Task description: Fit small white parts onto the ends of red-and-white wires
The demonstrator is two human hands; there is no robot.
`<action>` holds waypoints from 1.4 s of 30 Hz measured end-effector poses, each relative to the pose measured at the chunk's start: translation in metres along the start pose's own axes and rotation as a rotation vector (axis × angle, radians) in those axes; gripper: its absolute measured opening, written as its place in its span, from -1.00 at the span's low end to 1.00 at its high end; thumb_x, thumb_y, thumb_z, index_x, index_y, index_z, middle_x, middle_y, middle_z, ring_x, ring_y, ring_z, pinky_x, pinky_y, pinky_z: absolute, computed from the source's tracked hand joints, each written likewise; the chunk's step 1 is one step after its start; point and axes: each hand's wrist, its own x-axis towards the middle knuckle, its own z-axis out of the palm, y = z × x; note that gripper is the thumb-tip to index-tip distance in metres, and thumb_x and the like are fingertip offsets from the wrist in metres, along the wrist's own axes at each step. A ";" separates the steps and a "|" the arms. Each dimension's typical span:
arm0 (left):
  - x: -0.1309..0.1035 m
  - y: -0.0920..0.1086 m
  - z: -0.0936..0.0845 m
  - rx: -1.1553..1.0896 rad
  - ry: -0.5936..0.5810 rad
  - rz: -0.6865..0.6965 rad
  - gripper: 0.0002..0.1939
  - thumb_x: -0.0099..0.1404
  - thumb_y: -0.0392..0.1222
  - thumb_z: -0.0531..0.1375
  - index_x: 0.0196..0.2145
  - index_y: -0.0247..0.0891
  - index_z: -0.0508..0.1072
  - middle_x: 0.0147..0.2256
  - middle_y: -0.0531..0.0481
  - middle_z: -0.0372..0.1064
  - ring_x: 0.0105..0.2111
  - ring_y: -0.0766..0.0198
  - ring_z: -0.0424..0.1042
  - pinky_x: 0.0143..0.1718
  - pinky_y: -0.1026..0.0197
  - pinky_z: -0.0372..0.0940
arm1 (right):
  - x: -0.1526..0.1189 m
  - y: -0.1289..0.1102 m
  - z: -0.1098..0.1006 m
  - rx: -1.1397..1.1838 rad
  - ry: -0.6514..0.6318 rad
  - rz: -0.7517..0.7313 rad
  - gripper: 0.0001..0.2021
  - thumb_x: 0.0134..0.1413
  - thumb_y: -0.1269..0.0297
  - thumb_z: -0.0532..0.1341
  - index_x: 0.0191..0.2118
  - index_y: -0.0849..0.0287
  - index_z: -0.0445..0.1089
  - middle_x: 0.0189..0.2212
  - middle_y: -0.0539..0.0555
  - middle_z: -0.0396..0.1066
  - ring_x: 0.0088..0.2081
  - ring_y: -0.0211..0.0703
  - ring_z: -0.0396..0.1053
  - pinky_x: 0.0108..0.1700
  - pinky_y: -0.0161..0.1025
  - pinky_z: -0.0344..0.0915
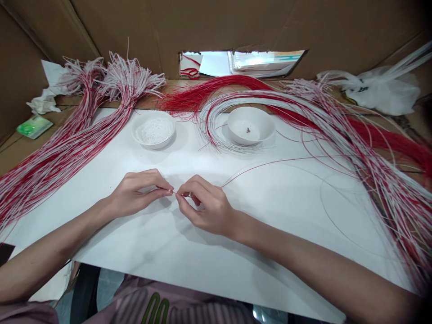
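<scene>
Two bare hands meet at the middle of a white tabletop point(141, 252), fingertips almost touching. The left hand point(138, 194) has its thumb and forefinger pinched shut on something too small to make out, right at the point where the hands meet. The right hand point(204, 204) is closed in a pinch on the end of a thin red string point(270, 165), which runs from its fingers up and to the right across the table in a long shallow arc. Behind the left hand stands a small white bowl of white beads point(154, 130); behind the right stands a second white bowl point(251, 126) with only a dark speck in it. A bundle of red and white strings point(57, 157) fans across the table's left side, and a larger sheaf of red and white strings point(381, 180) sweeps round the right side. Loose white strings point(216, 112) curl around the second bowl. Brown cardboard walls point(135, 27) enclose the workplace.
</scene>
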 end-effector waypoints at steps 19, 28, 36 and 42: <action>-0.001 -0.002 0.000 0.071 -0.023 0.066 -0.83 0.23 -0.41 0.26 -0.22 -0.22 0.51 -0.37 -0.01 0.53 -0.39 0.28 0.47 -0.31 0.22 0.40 | 0.000 0.001 -0.001 -0.085 -0.043 -0.019 -0.93 0.19 0.50 0.15 -0.28 0.20 0.32 -0.42 -0.01 0.41 -0.51 -0.40 0.26 -0.56 -0.41 0.16; 0.001 -0.001 -0.001 0.127 0.016 0.031 -0.92 0.24 -0.35 0.27 -0.28 -0.25 0.50 -0.39 0.01 0.52 -0.40 0.30 0.47 -0.33 0.23 0.39 | 0.000 0.002 -0.001 -0.087 -0.051 0.015 -0.92 0.21 0.51 0.15 -0.28 0.22 0.32 -0.40 0.00 0.39 -0.49 -0.42 0.24 -0.56 -0.42 0.13; -0.001 0.001 0.002 0.145 -0.007 0.036 -0.88 0.25 -0.38 0.26 -0.25 -0.24 0.49 -0.38 0.02 0.52 -0.39 0.29 0.46 -0.32 0.22 0.38 | -0.002 0.004 0.000 -0.075 -0.078 0.015 -0.92 0.25 0.47 0.12 -0.25 0.20 0.32 -0.40 0.00 0.36 -0.48 -0.40 0.26 -0.54 -0.41 0.15; -0.001 0.001 -0.001 0.127 -0.035 0.034 -0.84 0.26 -0.40 0.24 -0.21 -0.23 0.49 -0.36 0.01 0.53 -0.37 0.29 0.47 -0.32 0.24 0.38 | -0.002 0.004 -0.001 -0.084 -0.092 0.044 -0.91 0.27 0.45 0.11 -0.26 0.20 0.34 -0.39 0.01 0.39 -0.47 -0.39 0.27 -0.53 -0.40 0.16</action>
